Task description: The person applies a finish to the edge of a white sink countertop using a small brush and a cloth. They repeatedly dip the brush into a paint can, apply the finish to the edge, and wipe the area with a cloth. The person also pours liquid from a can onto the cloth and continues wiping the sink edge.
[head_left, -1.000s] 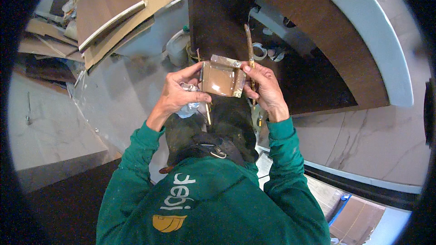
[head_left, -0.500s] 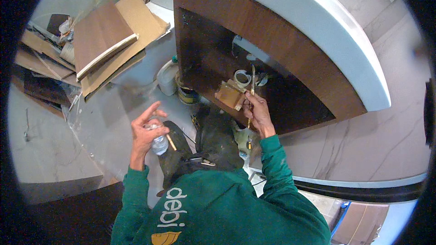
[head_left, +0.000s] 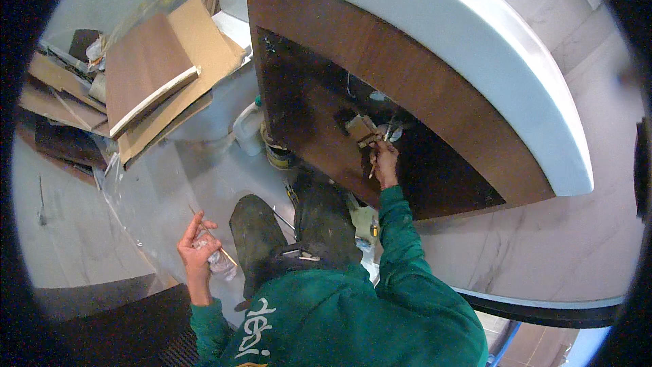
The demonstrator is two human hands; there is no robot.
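Inside the dark opening of the brown cabinet, my right hand [head_left: 385, 163] is closed round a slim paintbrush [head_left: 371, 171]. A small brown piece of cardboard [head_left: 362, 132] sits against its fingers, apparently pinched along with the brush. Behind the fingers lies a round whitish thing [head_left: 395, 132], partly hidden. My left hand [head_left: 197, 248], low and to the left, is closed on a thin wooden stick [head_left: 229, 257]. Below that hand's fingers a clear, crumpled plastic container [head_left: 222, 268], perhaps a bottle, is also held; its far side is covered by the hand.
The curved brown cabinet [head_left: 407, 132] carries a thick white top [head_left: 475, 41]. A whitish jug [head_left: 250, 129] and a small can [head_left: 278, 155] stand by its left edge. Brown boards and cardboard [head_left: 210, 47] are stacked at the far left. A marble-patterned wall [head_left: 530, 238] borders the right.
My right hand has reached deeper into the cabinet with the brush and cardboard. My left hand has moved down and left, still holding the stick and clear container. The view has shifted slightly.
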